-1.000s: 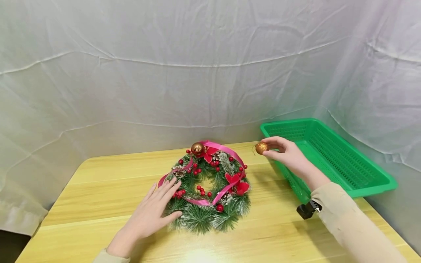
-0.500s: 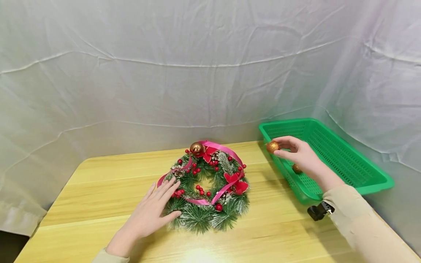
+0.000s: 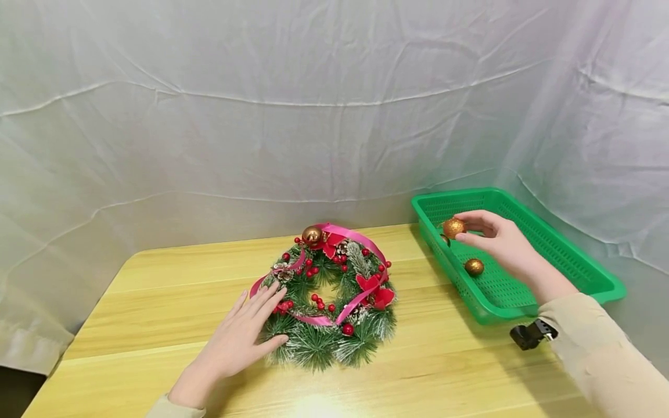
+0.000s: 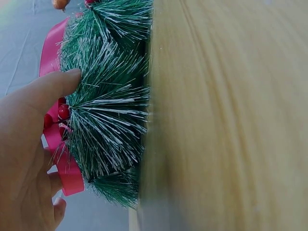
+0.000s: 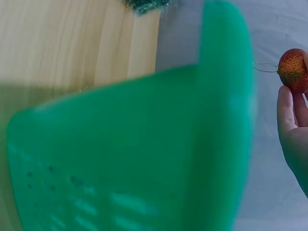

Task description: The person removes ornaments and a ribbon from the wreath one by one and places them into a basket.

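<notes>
My right hand [image 3: 496,238] pinches a glittery gold Christmas bauble [image 3: 454,226] between thumb and fingertips, above the left part of the green basket [image 3: 575,261]. A thin hanging loop trails from this bauble [image 5: 292,70] in the right wrist view. Inside the basket lie a second gold bauble [image 3: 474,267] and a darker round one [image 3: 445,239], the latter partly hidden. On the table, a green Christmas wreath [image 3: 319,345] carries pink ribbon [image 3: 360,235], red berries and a shiny bronze bauble [image 3: 312,235]. My left hand [image 3: 237,334] rests on the wreath's left side, fingers straight and spread.
The wooden table [image 3: 157,302] reaches back to a grey cloth wall [image 3: 313,145]. Along the table's right side stands the perforated basket, its raised rim [image 5: 226,96] close to the right wrist camera. A black wrist mount [image 3: 530,335] hangs below the right sleeve.
My right hand has moved right with the gold bauble, from beside the basket's left rim to over its inside. The baubles in the basket now show more. My left hand stays put.
</notes>
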A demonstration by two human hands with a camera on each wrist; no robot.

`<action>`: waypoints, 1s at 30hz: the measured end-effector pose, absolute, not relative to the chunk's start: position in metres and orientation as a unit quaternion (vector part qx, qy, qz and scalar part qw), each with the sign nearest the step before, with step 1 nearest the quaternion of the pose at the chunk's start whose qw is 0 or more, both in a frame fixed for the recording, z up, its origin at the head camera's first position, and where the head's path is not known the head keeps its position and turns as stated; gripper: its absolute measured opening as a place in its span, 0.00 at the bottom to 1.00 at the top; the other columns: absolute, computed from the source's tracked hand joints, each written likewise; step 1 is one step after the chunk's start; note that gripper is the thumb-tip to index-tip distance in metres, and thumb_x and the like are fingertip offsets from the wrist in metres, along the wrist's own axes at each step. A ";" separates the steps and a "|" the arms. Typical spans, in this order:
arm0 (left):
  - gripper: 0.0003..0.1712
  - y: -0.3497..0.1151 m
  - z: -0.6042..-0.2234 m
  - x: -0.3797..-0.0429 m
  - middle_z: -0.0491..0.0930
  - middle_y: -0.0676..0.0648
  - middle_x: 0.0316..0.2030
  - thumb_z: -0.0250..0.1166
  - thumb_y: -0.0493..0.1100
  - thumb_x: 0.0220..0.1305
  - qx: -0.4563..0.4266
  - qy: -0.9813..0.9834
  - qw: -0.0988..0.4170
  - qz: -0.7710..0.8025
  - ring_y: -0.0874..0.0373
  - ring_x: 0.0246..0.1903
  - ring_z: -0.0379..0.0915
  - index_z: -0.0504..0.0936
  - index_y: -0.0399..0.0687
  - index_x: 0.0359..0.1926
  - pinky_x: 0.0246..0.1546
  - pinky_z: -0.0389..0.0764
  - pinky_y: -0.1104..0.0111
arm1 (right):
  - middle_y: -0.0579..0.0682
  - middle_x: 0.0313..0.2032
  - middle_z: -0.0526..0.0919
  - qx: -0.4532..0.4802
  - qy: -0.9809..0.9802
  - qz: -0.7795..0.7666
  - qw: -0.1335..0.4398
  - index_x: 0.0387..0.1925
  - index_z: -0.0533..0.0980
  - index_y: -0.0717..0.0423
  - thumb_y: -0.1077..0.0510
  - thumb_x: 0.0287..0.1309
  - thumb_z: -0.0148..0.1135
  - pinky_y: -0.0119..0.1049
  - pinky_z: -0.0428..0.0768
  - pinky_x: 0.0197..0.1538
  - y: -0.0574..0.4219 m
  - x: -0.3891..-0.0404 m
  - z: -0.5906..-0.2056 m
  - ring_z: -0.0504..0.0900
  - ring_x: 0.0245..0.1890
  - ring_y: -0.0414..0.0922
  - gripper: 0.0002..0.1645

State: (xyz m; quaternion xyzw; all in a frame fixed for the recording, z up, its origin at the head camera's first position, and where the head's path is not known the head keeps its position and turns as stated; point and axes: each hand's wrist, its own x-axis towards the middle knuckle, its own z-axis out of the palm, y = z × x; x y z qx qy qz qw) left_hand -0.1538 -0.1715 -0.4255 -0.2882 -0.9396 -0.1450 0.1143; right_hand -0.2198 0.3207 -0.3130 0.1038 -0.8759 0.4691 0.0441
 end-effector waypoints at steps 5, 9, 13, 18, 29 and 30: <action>0.49 -0.171 -0.426 -0.154 0.47 0.49 0.74 0.55 0.70 0.61 -0.288 -0.940 0.113 -0.144 0.51 0.71 0.46 0.49 0.56 0.75 0.71 0.33 0.55 | 0.45 0.55 0.76 0.103 -0.879 0.462 0.049 0.61 0.70 0.49 0.49 0.61 0.63 0.20 0.71 0.48 0.331 -0.218 -0.306 0.73 0.53 0.32 0.28; 0.49 -0.171 -0.426 -0.154 0.47 0.48 0.74 0.55 0.70 0.61 -0.287 -0.940 0.112 -0.143 0.50 0.71 0.46 0.49 0.56 0.75 0.71 0.33 0.56 | 0.44 0.55 0.76 0.101 -0.884 0.453 0.055 0.62 0.69 0.49 0.49 0.61 0.63 0.20 0.71 0.47 0.340 -0.215 -0.300 0.73 0.53 0.31 0.29; 0.49 -0.171 -0.425 -0.153 0.47 0.48 0.74 0.55 0.69 0.61 -0.287 -0.940 0.110 -0.145 0.50 0.71 0.46 0.49 0.56 0.75 0.71 0.33 0.55 | 0.43 0.54 0.77 0.096 -0.891 0.440 0.064 0.62 0.69 0.49 0.48 0.61 0.62 0.19 0.71 0.46 0.349 -0.212 -0.295 0.73 0.52 0.30 0.29; 0.49 -0.171 -0.424 -0.153 0.47 0.48 0.74 0.55 0.69 0.61 -0.287 -0.940 0.110 -0.145 0.50 0.71 0.46 0.49 0.56 0.75 0.71 0.33 0.56 | 0.41 0.52 0.77 0.092 -0.892 0.436 0.078 0.61 0.70 0.50 0.49 0.61 0.63 0.19 0.71 0.45 0.361 -0.210 -0.293 0.73 0.51 0.30 0.28; 0.49 -0.171 -0.424 -0.153 0.48 0.49 0.74 0.55 0.70 0.61 -0.286 -0.941 0.112 -0.146 0.51 0.71 0.46 0.49 0.56 0.75 0.71 0.34 0.55 | 0.29 0.49 0.77 0.072 -0.890 0.444 0.079 0.63 0.68 0.54 0.55 0.62 0.62 0.16 0.71 0.44 0.401 -0.205 -0.305 0.74 0.48 0.24 0.28; 0.49 -0.171 -0.424 -0.153 0.48 0.49 0.74 0.55 0.70 0.61 -0.286 -0.940 0.112 -0.146 0.51 0.71 0.46 0.49 0.56 0.75 0.71 0.34 0.55 | 0.29 0.49 0.77 0.071 -0.889 0.447 0.077 0.63 0.68 0.55 0.56 0.63 0.62 0.15 0.71 0.44 0.405 -0.204 -0.308 0.75 0.47 0.24 0.28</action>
